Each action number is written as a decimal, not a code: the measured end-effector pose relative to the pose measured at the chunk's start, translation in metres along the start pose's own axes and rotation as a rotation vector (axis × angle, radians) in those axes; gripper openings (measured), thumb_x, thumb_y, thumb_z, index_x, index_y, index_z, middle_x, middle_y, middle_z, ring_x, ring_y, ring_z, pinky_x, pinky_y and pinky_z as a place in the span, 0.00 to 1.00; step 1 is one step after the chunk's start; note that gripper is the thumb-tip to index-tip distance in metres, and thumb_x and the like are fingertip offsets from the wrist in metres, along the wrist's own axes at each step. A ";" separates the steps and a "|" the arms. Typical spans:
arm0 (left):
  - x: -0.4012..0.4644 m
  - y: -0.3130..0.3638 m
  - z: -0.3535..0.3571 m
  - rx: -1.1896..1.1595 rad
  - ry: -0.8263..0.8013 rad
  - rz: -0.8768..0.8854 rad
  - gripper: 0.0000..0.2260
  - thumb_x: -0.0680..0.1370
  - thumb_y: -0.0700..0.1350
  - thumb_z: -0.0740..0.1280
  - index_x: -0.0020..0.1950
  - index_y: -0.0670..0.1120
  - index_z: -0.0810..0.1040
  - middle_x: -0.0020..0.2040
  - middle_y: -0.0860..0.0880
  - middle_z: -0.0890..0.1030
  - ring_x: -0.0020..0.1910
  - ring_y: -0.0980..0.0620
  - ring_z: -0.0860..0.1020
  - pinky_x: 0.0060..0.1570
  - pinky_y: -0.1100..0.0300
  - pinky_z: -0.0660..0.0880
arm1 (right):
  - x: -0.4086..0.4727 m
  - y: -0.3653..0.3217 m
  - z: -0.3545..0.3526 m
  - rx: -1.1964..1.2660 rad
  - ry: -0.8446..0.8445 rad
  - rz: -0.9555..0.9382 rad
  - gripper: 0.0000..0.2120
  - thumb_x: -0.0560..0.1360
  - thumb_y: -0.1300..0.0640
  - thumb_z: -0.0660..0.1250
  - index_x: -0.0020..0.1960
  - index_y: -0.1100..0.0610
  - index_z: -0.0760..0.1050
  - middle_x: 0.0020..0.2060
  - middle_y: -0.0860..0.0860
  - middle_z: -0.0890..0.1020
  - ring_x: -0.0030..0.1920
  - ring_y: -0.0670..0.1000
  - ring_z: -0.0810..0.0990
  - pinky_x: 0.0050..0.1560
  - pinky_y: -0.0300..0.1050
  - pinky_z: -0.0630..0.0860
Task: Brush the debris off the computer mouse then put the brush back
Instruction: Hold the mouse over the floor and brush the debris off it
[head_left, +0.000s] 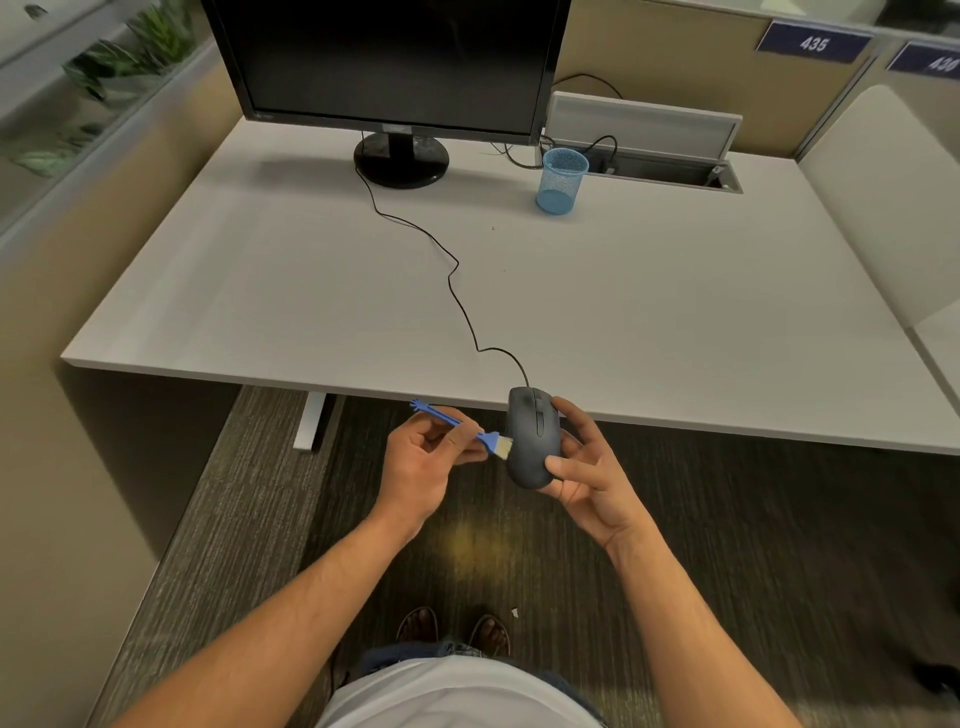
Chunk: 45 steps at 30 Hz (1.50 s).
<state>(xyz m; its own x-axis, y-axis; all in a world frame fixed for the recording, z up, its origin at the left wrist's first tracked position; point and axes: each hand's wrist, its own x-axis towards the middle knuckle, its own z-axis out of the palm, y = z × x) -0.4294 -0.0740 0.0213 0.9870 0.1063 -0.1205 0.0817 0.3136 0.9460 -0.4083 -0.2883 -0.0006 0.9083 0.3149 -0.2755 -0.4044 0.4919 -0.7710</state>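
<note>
A blue mesh pen cup (562, 180) is seen standing upright on the far part of the white desk (675, 322), just right of the monitor (387, 62) and its round black base; nothing can be made out inside the cup through its mesh wall. Behind it a cable tray (670, 171) is recessed into the desk with its lid raised, and black cords are seen running into it. The black computer mouse (532, 439) is held off the desk, just in front of its near edge and over the carpet (779, 545); its long axis is set roughly near to far, with the button and wheel end pointing away toward the desk and the top face turned up to the camera. Its cable (452, 270) is trailed from the far end across the desk toward the monitor base. The mouse is gripped by the right hand (592, 483), the thumb laid on its near right side and the fingers curled round the far side. A small blue brush (467, 428) is pinched in the left hand (423, 462); its long axis is laid almost left to right, the handle end pointing left and slightly far, the pale bristles pointing right and touching the left flank of the mouse.
</note>
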 end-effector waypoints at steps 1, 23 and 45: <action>0.004 0.003 0.000 -0.003 0.007 0.008 0.10 0.73 0.46 0.72 0.50 0.42 0.81 0.45 0.44 0.86 0.48 0.45 0.85 0.46 0.54 0.83 | -0.001 0.000 0.001 -0.001 -0.009 0.005 0.37 0.65 0.70 0.76 0.71 0.52 0.74 0.66 0.55 0.80 0.67 0.62 0.78 0.50 0.58 0.83; -0.002 -0.006 0.006 -0.021 -0.022 -0.039 0.08 0.72 0.45 0.72 0.50 0.44 0.81 0.45 0.45 0.86 0.48 0.45 0.85 0.44 0.57 0.82 | -0.004 0.002 -0.005 -0.056 -0.008 0.002 0.39 0.63 0.66 0.78 0.73 0.52 0.72 0.67 0.55 0.79 0.68 0.62 0.78 0.51 0.59 0.83; -0.025 -0.018 0.014 -0.006 -0.064 -0.098 0.10 0.72 0.43 0.72 0.51 0.42 0.81 0.46 0.45 0.85 0.50 0.45 0.85 0.44 0.58 0.82 | 0.005 -0.004 -0.003 -0.011 0.058 -0.048 0.32 0.67 0.71 0.73 0.67 0.48 0.78 0.63 0.53 0.82 0.65 0.60 0.80 0.48 0.56 0.83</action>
<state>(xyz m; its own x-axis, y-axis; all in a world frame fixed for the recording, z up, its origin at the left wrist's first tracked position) -0.4540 -0.0953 0.0112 0.9811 0.0141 -0.1928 0.1778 0.3255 0.9287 -0.4017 -0.2914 -0.0006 0.9314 0.2432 -0.2707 -0.3593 0.4962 -0.7904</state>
